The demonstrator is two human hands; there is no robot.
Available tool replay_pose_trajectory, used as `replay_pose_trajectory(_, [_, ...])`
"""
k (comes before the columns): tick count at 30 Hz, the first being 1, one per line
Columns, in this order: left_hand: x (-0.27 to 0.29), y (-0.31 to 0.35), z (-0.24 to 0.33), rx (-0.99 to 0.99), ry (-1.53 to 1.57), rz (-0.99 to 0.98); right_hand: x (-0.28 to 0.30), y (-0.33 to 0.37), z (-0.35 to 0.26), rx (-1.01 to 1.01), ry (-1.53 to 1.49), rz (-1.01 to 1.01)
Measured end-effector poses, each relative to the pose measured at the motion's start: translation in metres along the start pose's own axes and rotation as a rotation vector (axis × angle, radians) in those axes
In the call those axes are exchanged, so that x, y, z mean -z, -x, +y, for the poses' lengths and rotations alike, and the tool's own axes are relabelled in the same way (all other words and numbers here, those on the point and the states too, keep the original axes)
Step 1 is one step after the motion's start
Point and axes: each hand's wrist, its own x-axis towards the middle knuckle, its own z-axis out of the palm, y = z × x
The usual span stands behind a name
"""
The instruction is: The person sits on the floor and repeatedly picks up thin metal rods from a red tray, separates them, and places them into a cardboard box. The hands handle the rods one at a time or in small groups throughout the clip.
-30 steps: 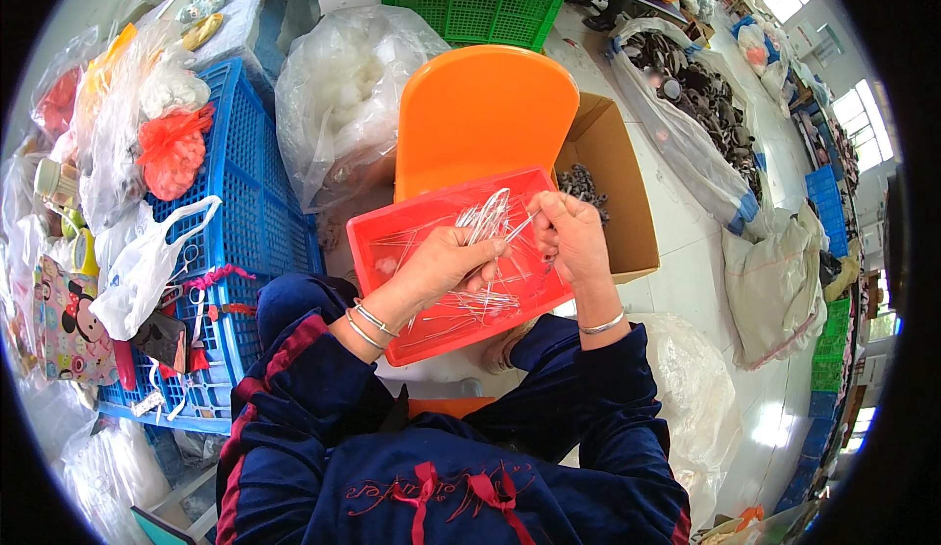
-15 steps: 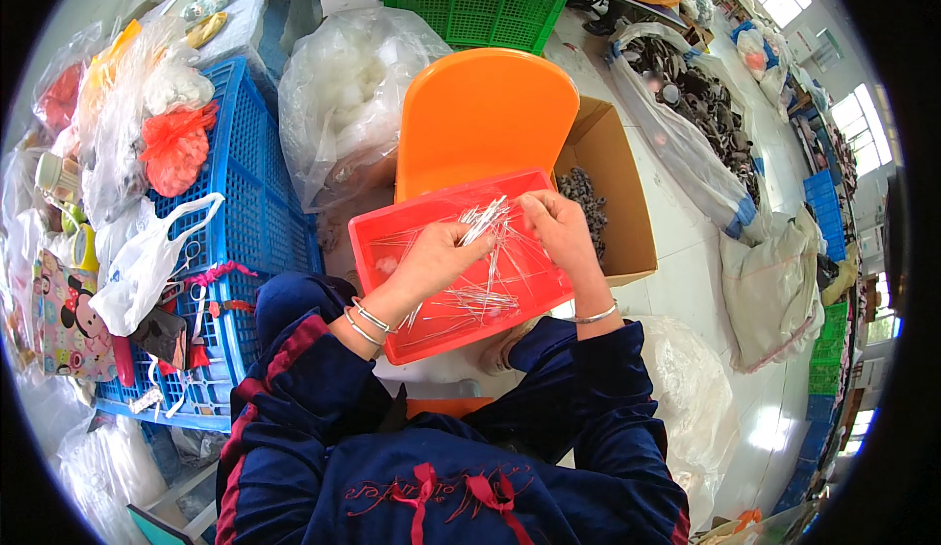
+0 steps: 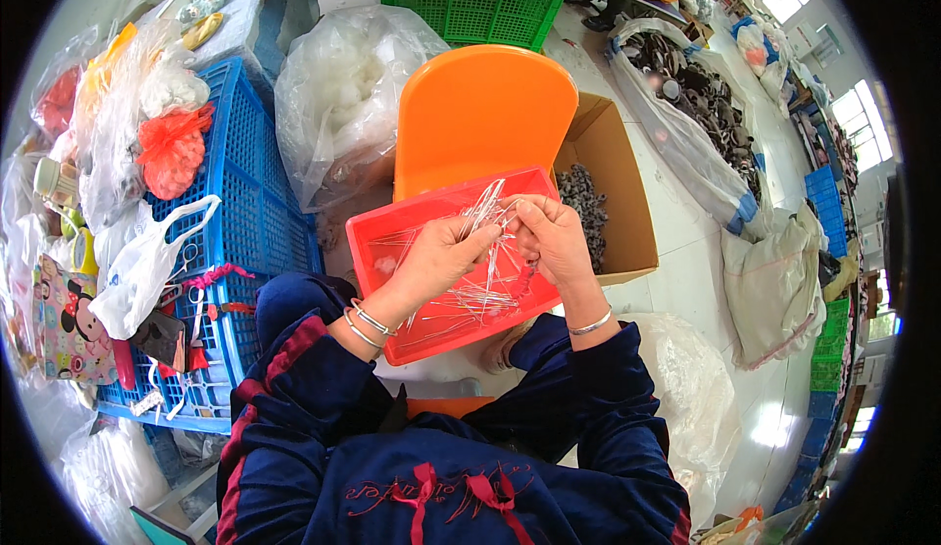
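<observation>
while both hands meet over the red plastic tray [image 3: 392, 241], the left hand [image 3: 441, 256] pinches a bunch of thin clear plastic strips [image 3: 487, 214] and the right hand [image 3: 554, 236] is closed on the same bunch from the other side. more strips lie loose in the tray. behind the tray: orange chair back [image 3: 480, 109]. right of it: cardboard box [image 3: 613, 163] of small dark parts. left: blue plastic crate [image 3: 240, 192].
</observation>
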Motion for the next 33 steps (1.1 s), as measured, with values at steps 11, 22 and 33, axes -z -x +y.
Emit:
replay_pose_trajectory(11, [-0.003,0.002,0.002,0.063,0.081,-0.116,0.002,0.003,0.001,0.025,-0.015,-0.022])
replay_pose_trajectory(22, [-0.004,0.002,-0.005,0.075,-0.026,-0.024,0.025,-0.004,-0.018,0.131,0.178,0.164])
replay_pose_trajectory(33, [-0.001,-0.002,-0.006,0.072,-0.075,-0.079,0.008,-0.009,0.013,0.281,0.452,0.025])
